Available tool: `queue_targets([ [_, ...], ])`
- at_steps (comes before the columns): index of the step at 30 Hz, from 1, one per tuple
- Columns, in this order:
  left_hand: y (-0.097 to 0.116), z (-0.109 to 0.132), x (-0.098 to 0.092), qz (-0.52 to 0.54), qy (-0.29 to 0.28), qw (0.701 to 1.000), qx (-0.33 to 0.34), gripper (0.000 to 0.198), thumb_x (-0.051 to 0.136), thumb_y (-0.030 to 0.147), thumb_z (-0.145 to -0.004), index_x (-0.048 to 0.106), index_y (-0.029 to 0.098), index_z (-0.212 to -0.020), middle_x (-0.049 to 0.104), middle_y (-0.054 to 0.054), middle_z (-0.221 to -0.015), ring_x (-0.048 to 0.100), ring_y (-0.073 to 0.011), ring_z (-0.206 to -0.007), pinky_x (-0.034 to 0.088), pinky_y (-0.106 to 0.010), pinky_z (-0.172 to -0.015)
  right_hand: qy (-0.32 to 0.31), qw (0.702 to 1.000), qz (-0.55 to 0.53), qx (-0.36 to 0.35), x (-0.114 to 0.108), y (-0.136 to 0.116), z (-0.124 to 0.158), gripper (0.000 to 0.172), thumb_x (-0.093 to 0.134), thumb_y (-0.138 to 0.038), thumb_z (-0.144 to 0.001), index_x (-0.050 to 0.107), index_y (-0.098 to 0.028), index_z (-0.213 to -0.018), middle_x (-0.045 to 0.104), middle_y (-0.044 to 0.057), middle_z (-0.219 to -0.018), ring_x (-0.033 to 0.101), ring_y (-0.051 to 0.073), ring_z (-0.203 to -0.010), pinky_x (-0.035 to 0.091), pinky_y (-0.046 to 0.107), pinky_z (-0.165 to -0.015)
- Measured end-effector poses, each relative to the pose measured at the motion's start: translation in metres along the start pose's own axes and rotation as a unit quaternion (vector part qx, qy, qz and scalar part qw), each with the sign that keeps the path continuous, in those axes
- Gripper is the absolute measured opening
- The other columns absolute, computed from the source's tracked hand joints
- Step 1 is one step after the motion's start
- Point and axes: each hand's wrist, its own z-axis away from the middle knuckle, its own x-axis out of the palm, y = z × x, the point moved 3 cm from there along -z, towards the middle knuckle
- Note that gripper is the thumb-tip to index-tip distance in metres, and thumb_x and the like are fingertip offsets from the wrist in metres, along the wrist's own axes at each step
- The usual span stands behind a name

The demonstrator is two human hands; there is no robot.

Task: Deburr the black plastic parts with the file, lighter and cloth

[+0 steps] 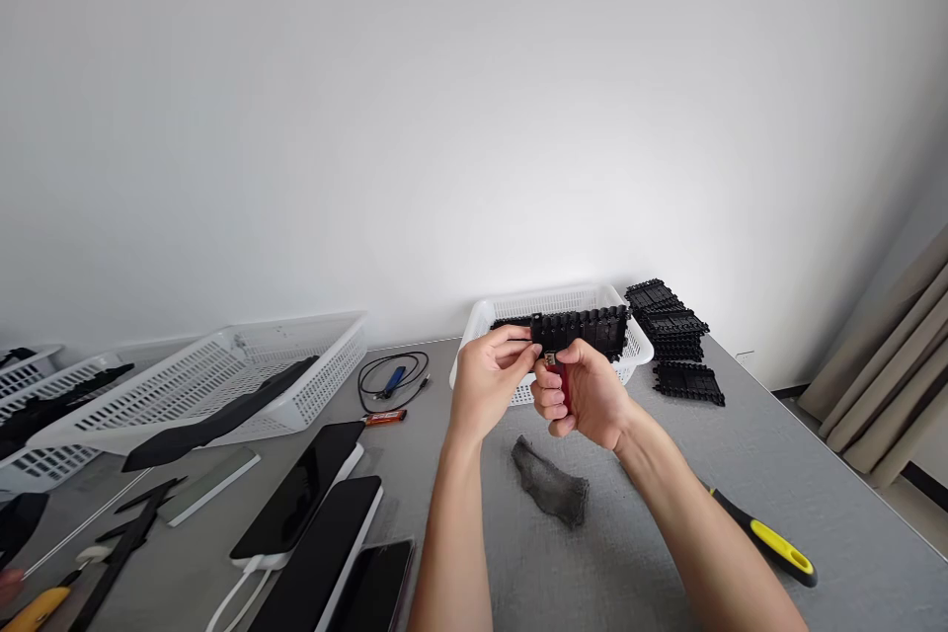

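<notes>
Both my hands are raised above the grey table [652,533]. My left hand [485,385] pinches the left end of a black ribbed plastic part [582,331], fingers closed on it. My right hand [582,395] is wrapped round a red lighter [557,377] held upright just under the black part. Directly behind the part stands a small white basket [637,355]. A grey cloth [552,484] lies on the table below my hands.
Stacks of black ribbed parts [673,336] sit right of the small basket. A large tilted white basket [222,375] holds a long black piece. Phones on white bases [311,504] lie at front left, a black cable [392,377] behind them. A yellow-handled tool [774,543] lies by my right forearm.
</notes>
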Motion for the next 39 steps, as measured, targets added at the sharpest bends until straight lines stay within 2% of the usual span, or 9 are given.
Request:
queue_targets([
  [10, 0.001, 0.002, 0.000, -0.005, -0.011, 1.000, 0.025, 0.019, 0.072, 0.032, -0.078, 0.069, 0.016, -0.088, 0.074, -0.004, -0.074, 0.074, -0.0206, -0.077, 0.057, -0.028, -0.073, 0.013, 0.999, -0.041, -0.008, -0.005, -0.002, 0.002, 0.021, 0.044, -0.039, -0.071, 0.034, -0.022, -0.065, 0.022, -0.005, -0.062, 0.015, 0.011, -0.055, 0.009, 0.022, -0.047],
  [16, -0.004, -0.001, -0.008, -0.041, 0.025, 0.999, 0.021, 0.025, 0.074, 0.035, -0.077, 0.070, 0.015, -0.092, 0.076, -0.005, -0.078, 0.070, -0.0180, -0.074, 0.055, -0.026, -0.071, 0.011, 0.997, -0.070, -0.027, -0.015, -0.010, 0.007, 0.021, 0.044, -0.039, -0.071, 0.034, -0.021, -0.065, 0.022, -0.005, -0.063, 0.015, 0.011, -0.055, 0.010, 0.021, -0.047],
  [29, -0.007, -0.002, -0.015, 0.002, 0.072, 0.997, -0.004, 0.032, 0.079, 0.039, -0.071, 0.070, 0.014, -0.090, 0.077, -0.007, -0.081, 0.068, -0.0169, -0.069, 0.056, -0.027, -0.070, 0.054, 0.990, -0.091, -0.090, -0.042, -0.032, 0.026, 0.025, 0.047, -0.040, -0.072, 0.029, -0.024, -0.067, 0.024, -0.005, -0.063, 0.016, 0.011, -0.055, 0.013, 0.022, -0.046],
  [34, -0.010, -0.002, -0.016, 0.001, 0.082, 0.997, 0.000, 0.031, 0.079, 0.038, -0.070, 0.070, 0.015, -0.089, 0.077, -0.006, -0.080, 0.069, -0.0168, -0.068, 0.056, -0.027, -0.069, 0.053, 0.990, -0.093, -0.097, -0.043, -0.034, 0.029, 0.025, 0.047, -0.040, -0.072, 0.029, -0.024, -0.067, 0.024, -0.004, -0.063, 0.015, 0.012, -0.056, 0.013, 0.022, -0.046],
  [39, -0.005, 0.000, -0.012, -0.017, 0.072, 0.997, 0.006, 0.029, 0.077, 0.037, -0.073, 0.070, 0.015, -0.090, 0.077, -0.007, -0.081, 0.071, -0.0188, -0.072, 0.057, -0.028, -0.071, 0.046, 0.993, -0.077, -0.080, -0.035, -0.028, 0.022, 0.025, 0.047, -0.040, -0.072, 0.030, -0.023, -0.067, 0.024, -0.005, -0.063, 0.014, 0.012, -0.056, 0.012, 0.022, -0.047],
])
